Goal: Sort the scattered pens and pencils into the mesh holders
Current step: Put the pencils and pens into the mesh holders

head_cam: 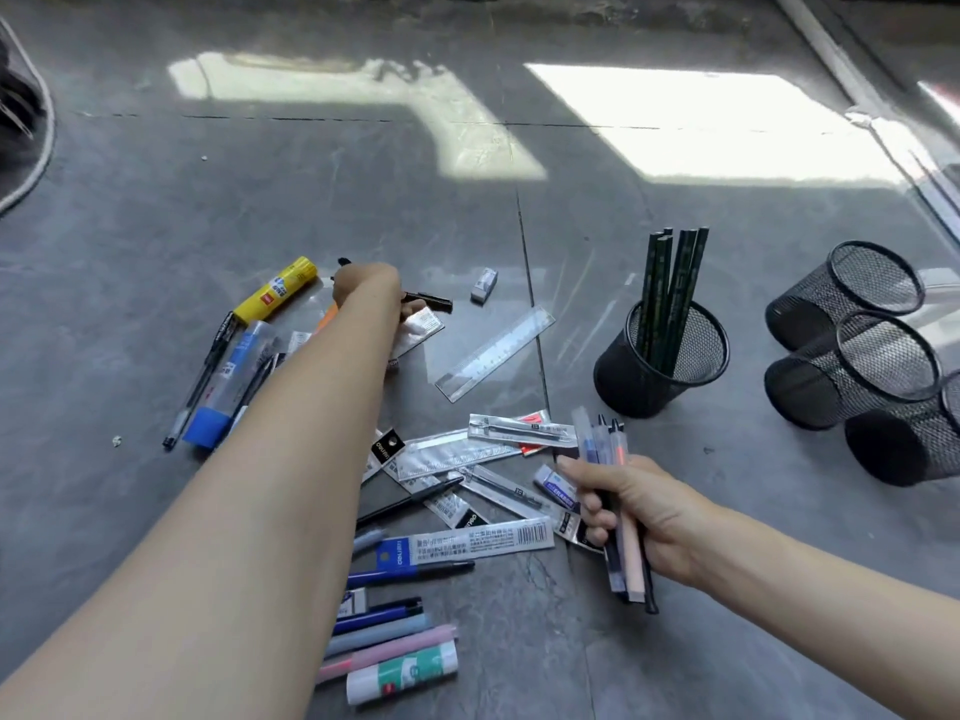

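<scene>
My left hand (366, 283) reaches far forward over the scattered stationery and grips a black pen (428, 299) near the yellow glue stick (275, 289). My right hand (631, 511) holds a bundle of several pens (605, 444), tips up, in front of an upright black mesh holder (654, 376) that contains several dark green pencils (670, 293). Three more mesh holders (852, 304) lie on their sides at the right. Loose pens lie on the grey floor: a black one (202, 381) at the left, blue, grey and pink ones (384, 631) near me.
Packaged refills (483, 537), erasers (484, 285), a clear ruler (493, 353), a blue-capped tube (228, 387) and a white glue stick (402, 672) are strewn between my arms. Bright window patches lie on the floor beyond. A pale cord curves at the far left.
</scene>
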Available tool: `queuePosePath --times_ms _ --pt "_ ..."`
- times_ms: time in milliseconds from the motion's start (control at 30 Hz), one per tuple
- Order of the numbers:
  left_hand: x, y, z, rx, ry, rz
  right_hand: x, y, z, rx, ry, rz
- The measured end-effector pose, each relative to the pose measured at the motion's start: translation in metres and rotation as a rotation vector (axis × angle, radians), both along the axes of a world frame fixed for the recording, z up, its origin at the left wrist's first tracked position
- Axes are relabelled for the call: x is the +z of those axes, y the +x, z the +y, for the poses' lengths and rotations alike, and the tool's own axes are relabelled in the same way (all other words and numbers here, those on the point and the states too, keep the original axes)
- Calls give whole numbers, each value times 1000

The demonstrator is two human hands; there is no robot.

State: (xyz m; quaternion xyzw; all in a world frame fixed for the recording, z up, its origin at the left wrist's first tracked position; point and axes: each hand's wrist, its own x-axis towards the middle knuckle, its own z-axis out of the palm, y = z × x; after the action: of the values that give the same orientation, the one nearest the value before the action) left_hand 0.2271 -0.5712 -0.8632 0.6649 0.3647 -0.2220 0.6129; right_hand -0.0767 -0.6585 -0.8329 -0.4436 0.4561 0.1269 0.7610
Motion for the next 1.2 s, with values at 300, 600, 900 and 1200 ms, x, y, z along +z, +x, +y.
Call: queuePosePath --times_ms 300,600,900,1200 --pt "34 -72 -19 -588 221 -360 12 9 0 -65 -12 -1" --pt "67 -200 1 -1096 -30 -391 39 -4 16 -190 76 -99" --pt "66 -278 32 -1113 344 -404 36 -18 47 -182 124 -101" --pt "65 -279 92 -1214 432 -737 39 -28 59 -129 -9 -9"
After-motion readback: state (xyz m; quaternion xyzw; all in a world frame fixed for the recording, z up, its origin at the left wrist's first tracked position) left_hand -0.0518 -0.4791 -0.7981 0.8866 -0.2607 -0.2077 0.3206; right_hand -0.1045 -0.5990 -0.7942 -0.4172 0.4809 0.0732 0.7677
